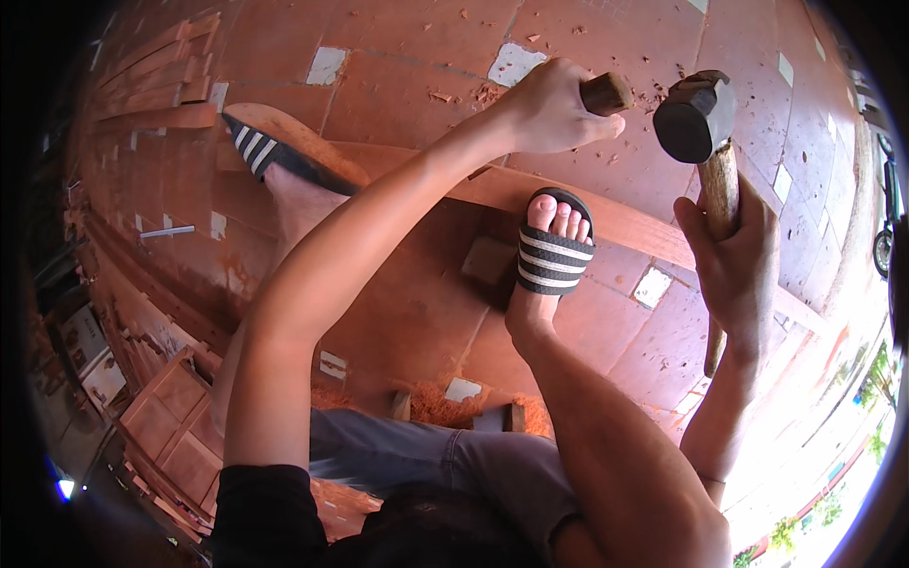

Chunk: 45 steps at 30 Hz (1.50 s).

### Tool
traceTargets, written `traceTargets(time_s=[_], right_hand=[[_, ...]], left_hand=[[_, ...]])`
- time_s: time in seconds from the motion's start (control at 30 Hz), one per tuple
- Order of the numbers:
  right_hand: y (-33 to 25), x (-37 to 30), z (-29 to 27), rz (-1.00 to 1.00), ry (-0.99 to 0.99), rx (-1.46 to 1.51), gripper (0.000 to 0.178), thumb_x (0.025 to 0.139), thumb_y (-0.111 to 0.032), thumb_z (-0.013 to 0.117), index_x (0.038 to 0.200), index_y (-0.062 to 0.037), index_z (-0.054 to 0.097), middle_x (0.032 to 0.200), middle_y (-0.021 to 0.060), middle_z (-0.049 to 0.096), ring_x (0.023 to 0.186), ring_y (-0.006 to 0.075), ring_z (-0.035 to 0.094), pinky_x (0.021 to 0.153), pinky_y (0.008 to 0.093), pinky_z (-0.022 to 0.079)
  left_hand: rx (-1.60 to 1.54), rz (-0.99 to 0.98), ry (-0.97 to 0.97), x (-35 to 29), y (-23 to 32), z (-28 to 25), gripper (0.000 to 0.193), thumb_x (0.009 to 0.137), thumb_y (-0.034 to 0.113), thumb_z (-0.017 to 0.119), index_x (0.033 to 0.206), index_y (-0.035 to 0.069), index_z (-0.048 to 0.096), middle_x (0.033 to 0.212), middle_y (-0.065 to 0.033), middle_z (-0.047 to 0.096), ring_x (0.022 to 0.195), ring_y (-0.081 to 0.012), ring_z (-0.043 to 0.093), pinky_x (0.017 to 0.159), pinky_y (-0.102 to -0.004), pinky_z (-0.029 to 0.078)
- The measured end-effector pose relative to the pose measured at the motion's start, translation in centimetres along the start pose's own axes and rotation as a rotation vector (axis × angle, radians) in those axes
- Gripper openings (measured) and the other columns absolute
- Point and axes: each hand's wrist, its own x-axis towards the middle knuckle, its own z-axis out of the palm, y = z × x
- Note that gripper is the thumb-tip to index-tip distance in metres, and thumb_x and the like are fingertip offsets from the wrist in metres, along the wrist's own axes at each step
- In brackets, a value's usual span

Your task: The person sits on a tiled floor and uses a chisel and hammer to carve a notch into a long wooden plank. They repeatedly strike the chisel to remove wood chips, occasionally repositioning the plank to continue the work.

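My left hand [554, 109] is closed round a round wooden handle [606, 95], like a chisel's; its butt end sticks out past the thumb, and any blade is hidden. To the right, my right hand [740, 251] grips the wooden shaft of a hammer [696, 118]. The hammer's heavy dark metal head is raised level with the left hand and a little apart from the handle. Below both hands a long reddish wooden board [630, 225] lies across the floor, with a small dark notch near its middle. My sandalled right foot [554, 241] rests on this board.
Wood shavings [483, 95] are scattered over the tiled floor [398, 57] beyond the board. My other sandalled foot [284, 151] is at the left. Wooden pieces [166, 80] lie stacked at the far left, with a wooden panel [170, 421] at the near left. Sawdust [436, 405] lies near my legs.
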Motion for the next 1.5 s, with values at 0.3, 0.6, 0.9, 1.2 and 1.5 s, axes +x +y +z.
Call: traceTargets(time_s=[0.3, 0.6, 0.9, 1.2, 1.5], right_hand=[[1.4, 0.8, -0.2, 0.118, -0.057, 0.069, 0.022, 0.09, -0.015, 0.078, 0.094, 0.002, 0.065, 0.064, 0.0087, 0.053, 0.059, 0.0157, 0.047, 0.058, 0.0369, 0.045], [3.4, 1.6, -0.3, 0.098, -0.063, 0.109, 0.025, 0.095, -0.019, 0.08, 0.092, -0.005, 0.06, 0.063, -0.0012, 0.053, 0.048, 0.0068, 0.046, 0.044, 0.0271, 0.037], [2.3, 3.2, 2.8, 0.258, -0.284, 0.297, 0.028, 0.095, -0.02, 0.078, 0.089, -0.0001, 0.059, 0.064, 0.0031, 0.058, 0.049, 0.0116, 0.055, 0.046, 0.0322, 0.046], [3.3, 3.5, 2.4, 0.251, -0.27, 0.27, 0.026, 0.093, -0.018, 0.077, 0.086, -0.0024, 0.058, 0.06, 0.0014, 0.054, 0.047, 0.0097, 0.052, 0.045, 0.0299, 0.044], [3.2, 3.5, 0.3, 0.18, -0.177, 0.269, 0.024, 0.095, -0.02, 0.078, 0.091, -0.0049, 0.06, 0.061, -0.002, 0.052, 0.046, 0.0071, 0.049, 0.043, 0.0268, 0.041]], left_hand=[[0.128, -0.144, -0.12, 2.1, -2.4, 0.9, 0.034, 0.09, 0.033, 0.076, 0.082, 0.002, 0.066, 0.067, -0.0021, 0.062, 0.065, -0.013, 0.054, 0.067, -0.0346, 0.047], [0.184, -0.182, -0.096, 2.4, -2.4, 1.4, 0.039, 0.087, 0.037, 0.076, 0.08, 0.001, 0.063, 0.063, -0.0031, 0.057, 0.063, -0.0157, 0.052, 0.066, -0.0359, 0.046], [0.223, -0.12, -0.056, 1.9, -3.1, 1.2, 0.035, 0.085, 0.035, 0.076, 0.082, 0.002, 0.067, 0.065, -0.006, 0.061, 0.064, -0.0177, 0.059, 0.066, -0.0374, 0.05], [0.192, -0.207, -0.055, 4.2, -0.2, -0.2, 0.037, 0.082, 0.037, 0.077, 0.083, 0.0, 0.071, 0.066, -0.0095, 0.065, 0.066, -0.0184, 0.065, 0.066, -0.0377, 0.052], [0.2, -0.168, -0.045, 3.4, -1.3, 2.3, 0.04, 0.084, 0.036, 0.076, 0.082, -0.001, 0.062, 0.062, -0.0075, 0.057, 0.061, -0.018, 0.053, 0.064, -0.0384, 0.047]])
